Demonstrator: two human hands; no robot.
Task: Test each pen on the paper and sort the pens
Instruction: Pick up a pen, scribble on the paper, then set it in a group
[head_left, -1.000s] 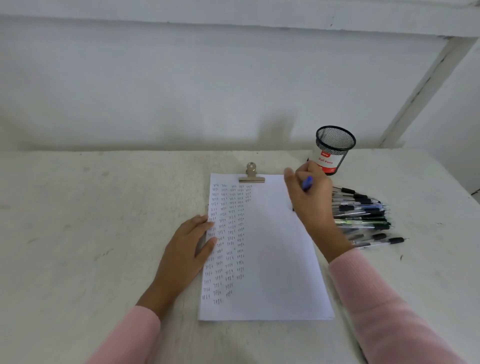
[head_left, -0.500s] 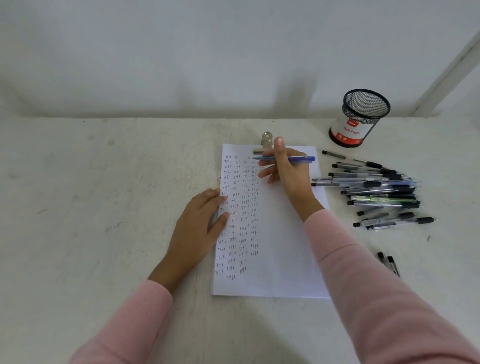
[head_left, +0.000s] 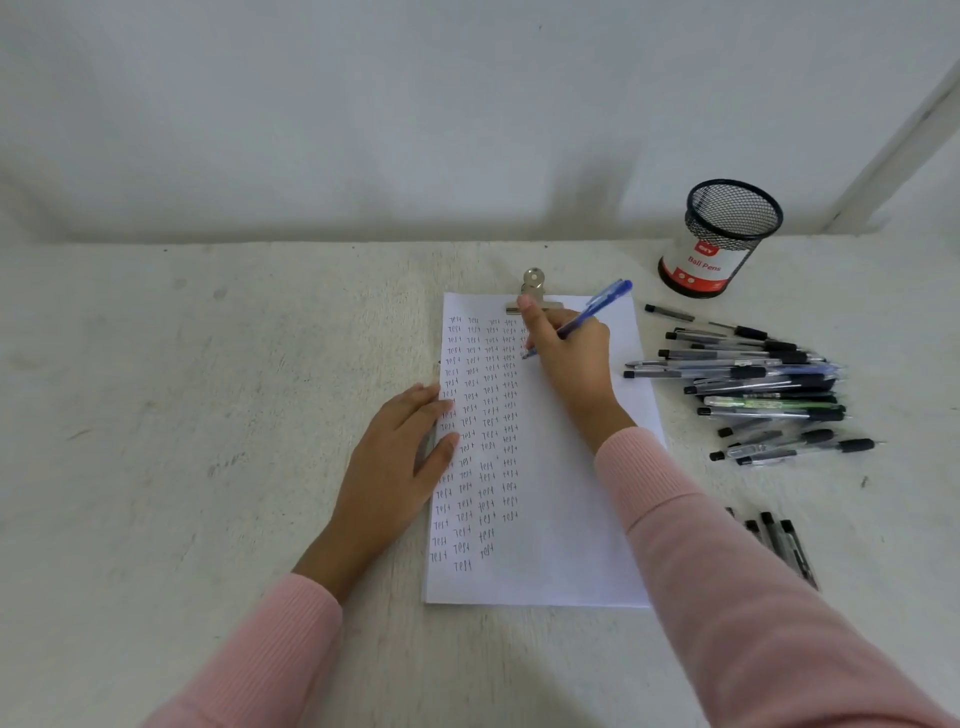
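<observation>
One blue pen (head_left: 587, 317) is pinched in the curled fingers of the right hand (head_left: 571, 358). Its long axis slants from the tip, down at the paper (head_left: 561, 493) beside the top written rows, up and rightward toward the mesh cup (head_left: 722, 234). The left hand (head_left: 395, 457) lies flat, fingers straight, on the sheet's left edge. The pen pile (head_left: 753, 384) lies just right of the sheet and a smaller group of pens (head_left: 779, 540) nearer the sleeve, so nothing seems to block the stroke.

pen (head_left: 592, 312) blue | paper (head_left: 571, 519) white, dark script rows | cup (head_left: 727, 223) black mesh, red-white label | sleeve (head_left: 727, 571) pink | piled pen (head_left: 763, 402) seemingly green
</observation>
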